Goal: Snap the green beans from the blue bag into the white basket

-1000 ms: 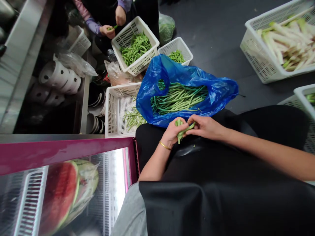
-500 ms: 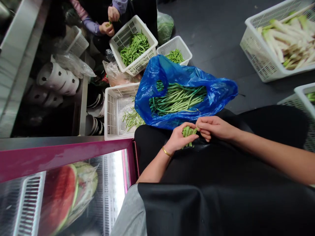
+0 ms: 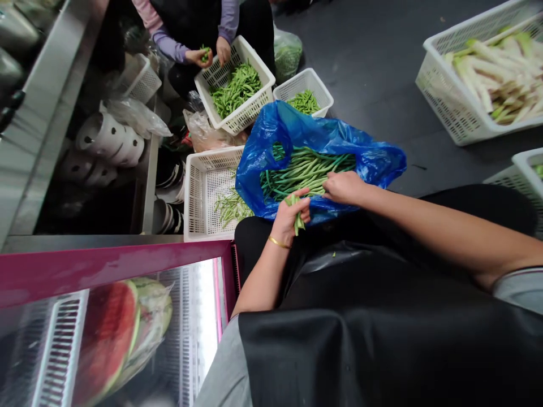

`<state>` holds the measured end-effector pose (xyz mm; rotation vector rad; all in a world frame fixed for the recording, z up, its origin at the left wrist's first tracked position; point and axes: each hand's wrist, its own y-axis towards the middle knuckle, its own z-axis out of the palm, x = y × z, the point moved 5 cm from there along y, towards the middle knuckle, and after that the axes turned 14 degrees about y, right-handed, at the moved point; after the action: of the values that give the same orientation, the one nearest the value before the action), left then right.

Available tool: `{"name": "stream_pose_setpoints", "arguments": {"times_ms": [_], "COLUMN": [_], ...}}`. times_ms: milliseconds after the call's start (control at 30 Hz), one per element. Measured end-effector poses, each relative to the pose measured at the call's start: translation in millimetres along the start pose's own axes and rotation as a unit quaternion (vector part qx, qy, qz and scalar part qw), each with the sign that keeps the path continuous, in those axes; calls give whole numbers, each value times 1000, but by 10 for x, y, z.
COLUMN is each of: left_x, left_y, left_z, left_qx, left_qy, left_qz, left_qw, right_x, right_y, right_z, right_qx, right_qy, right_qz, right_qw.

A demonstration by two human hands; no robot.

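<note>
From where I stand, the seated person's left hand (image 3: 288, 213) is closed around a small bunch of green bean pieces (image 3: 298, 224), the fingers wrapped over them and the index finger stretched out toward the right; the cut ends poke out above and below the fist. The right hand (image 3: 344, 187) is over the near edge of an open blue plastic bag (image 3: 379, 161), its fingers curled inward right against the heap of long beans (image 3: 311, 168). I can't tell whether those fingers have hold of a bean, since the back of the hand hides the tips. The heap lies inside the bag, the beans mostly side by side, just beyond both hands and reaching leftward past the right one; the left hand is at the bag's near rim, a little apart from the right. Just left of the bag stands a white crate (image 3: 194, 198) with short pale-green pieces (image 3: 232, 207) gathered at its right side. Across the bag, a co-worker in lilac sleeves (image 3: 170, 44) has one hand on some green bits and the other by the rim of a tilted white basket (image 3: 203, 93) of green pods (image 3: 237, 87).
</note>
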<state>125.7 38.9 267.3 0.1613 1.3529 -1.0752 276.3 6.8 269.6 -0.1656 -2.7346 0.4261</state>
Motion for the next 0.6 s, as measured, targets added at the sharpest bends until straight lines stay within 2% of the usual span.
{"name": "stream_pose_setpoints", "arguments": {"times_ms": [67,100,200,267,300,333,400,433,500,600], "left_x": [62,131,381,445,417,350,163,83,-7,35], "left_y": [92,111,52,-29,-57,-67,-42,-16,51,141], "left_z": [-119,-157,-147,-54,5,61,134,152,188,248], "left_qx": [-30,-24,68,126,135,125,64,25,-30,-62], "left_qy": [95,154,342,394,380,340,212,145,41,-28], "left_qz": [-39,-67,-138,-138,-121,-95,-43,-26,-4,7], "left_qw": [994,985,927,900,907,927,974,989,999,998], "right_x": [-10,-41,-183,-249,-262,-260,-220,-187,-107,-13], "right_y": [21,6,-73,-125,-150,-178,-255,-307,-427,-609], "right_z": [7,-16,-147,-229,-254,-265,-257,-232,-131,97], "right_qx": [1,-10,-79,-134,-156,-173,-202,-211,-206,-178], "right_qy": [-6,-6,6,32,54,85,180,243,386,537], "right_qz": [-13,-12,19,37,42,43,33,24,4,1], "right_qw": [1000,1000,997,990,985,980,962,946,899,824]}}
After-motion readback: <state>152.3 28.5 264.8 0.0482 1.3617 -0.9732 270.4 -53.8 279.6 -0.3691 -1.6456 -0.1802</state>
